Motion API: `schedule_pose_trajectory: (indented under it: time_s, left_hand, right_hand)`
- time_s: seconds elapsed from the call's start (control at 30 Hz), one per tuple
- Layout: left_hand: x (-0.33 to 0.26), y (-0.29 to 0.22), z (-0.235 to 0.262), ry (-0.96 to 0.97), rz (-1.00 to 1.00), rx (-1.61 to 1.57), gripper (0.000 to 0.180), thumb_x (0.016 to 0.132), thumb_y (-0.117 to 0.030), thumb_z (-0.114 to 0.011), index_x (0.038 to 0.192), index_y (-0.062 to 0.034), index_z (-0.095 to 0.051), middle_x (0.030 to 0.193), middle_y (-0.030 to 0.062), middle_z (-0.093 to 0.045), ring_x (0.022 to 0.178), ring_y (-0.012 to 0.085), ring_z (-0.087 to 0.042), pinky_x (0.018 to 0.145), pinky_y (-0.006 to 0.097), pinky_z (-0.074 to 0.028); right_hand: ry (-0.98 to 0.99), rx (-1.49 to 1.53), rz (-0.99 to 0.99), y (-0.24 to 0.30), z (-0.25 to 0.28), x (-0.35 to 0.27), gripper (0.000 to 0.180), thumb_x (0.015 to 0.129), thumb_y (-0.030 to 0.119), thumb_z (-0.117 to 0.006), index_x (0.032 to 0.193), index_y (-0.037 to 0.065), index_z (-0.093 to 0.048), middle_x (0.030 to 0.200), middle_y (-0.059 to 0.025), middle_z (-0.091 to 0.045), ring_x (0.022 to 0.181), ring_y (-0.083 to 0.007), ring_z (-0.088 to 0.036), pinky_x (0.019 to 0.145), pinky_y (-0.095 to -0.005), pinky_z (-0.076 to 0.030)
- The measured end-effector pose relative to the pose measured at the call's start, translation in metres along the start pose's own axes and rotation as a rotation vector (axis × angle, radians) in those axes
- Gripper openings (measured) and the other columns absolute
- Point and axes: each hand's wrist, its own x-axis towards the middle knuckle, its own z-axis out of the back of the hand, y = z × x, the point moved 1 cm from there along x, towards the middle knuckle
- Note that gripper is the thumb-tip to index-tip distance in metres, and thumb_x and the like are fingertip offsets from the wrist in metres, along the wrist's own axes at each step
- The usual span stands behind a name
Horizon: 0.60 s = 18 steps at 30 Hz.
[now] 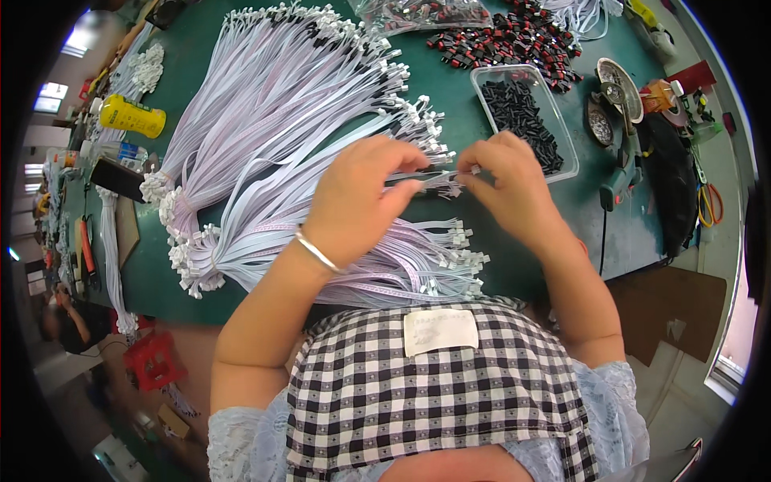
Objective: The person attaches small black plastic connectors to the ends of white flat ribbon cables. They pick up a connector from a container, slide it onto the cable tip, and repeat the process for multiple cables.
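Observation:
Bundled white ribbon cables (249, 112) fan across the green table, with small white connectors at their ends. My left hand (353, 193) is over the nearer bundles; its thumb and forefinger are curved and apart, with cable strands showing in the gap. The lower fingers of that hand are hidden. To its right, my right hand (514, 181) has thumb and fingers pinched at the connector end of a thin white ribbon cable (438, 174). Beside the right hand stands a clear plastic box (569, 132) holding small black tube-like pieces (522, 112).
Black-and-red small parts (514, 44) lie heaped behind the box, near a clear bag (422, 14). At the right are metal dishes (618, 88), a green-handled tool (618, 181) with a cord, and orange scissors (710, 205). A yellow bottle (132, 117) and black phone-like object (118, 178) lie left.

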Motion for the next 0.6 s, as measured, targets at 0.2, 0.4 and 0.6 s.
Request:
schedule_pose_trajectory:
  time_s: [0.2,0.4,0.6]
  left_hand:
    - [-0.048,0.023,0.014,0.258,-0.119,0.253,0.017,0.08,-0.012,-0.064,0.096,-0.0061,-0.062,0.094,0.01,-0.06,0.088,0.0294,-0.055,0.081,0.038,-0.043]
    - [-0.069,0.037,0.003,0.033,-0.142,0.388,0.013,0.079,-0.017,-0.064,0.086,-0.0069,-0.061,0.086,0.0091,-0.058,0.085,0.0299,-0.053,0.076,0.039,-0.041]
    - [-0.078,0.041,-0.006,-0.064,-0.203,0.387,0.015,0.082,-0.021,-0.061,0.079,-0.0066,-0.06,0.084,0.0074,-0.06,0.085,0.029,-0.052,0.077,0.041,-0.04]
  right_hand:
    - [-0.044,-0.293,0.189,-0.005,-0.002,-0.004,0.019,0.071,0.011,-0.068,0.089,0.011,-0.063,0.092,-0.0021,-0.06,0.092,-0.0224,-0.054,0.083,-0.0364,-0.039]
    - [0.081,-0.122,0.199,0.048,-0.006,-0.049,0.028,0.073,0.024,-0.071,0.098,0.012,-0.064,0.102,-0.0049,-0.06,0.099,-0.024,-0.053,0.084,-0.0373,-0.04]
    - [0.15,-0.034,0.173,0.062,-0.018,-0.088,0.027,0.078,0.035,-0.068,0.09,0.011,-0.068,0.103,-0.0043,-0.063,0.102,-0.0238,-0.053,0.091,-0.0377,-0.037]
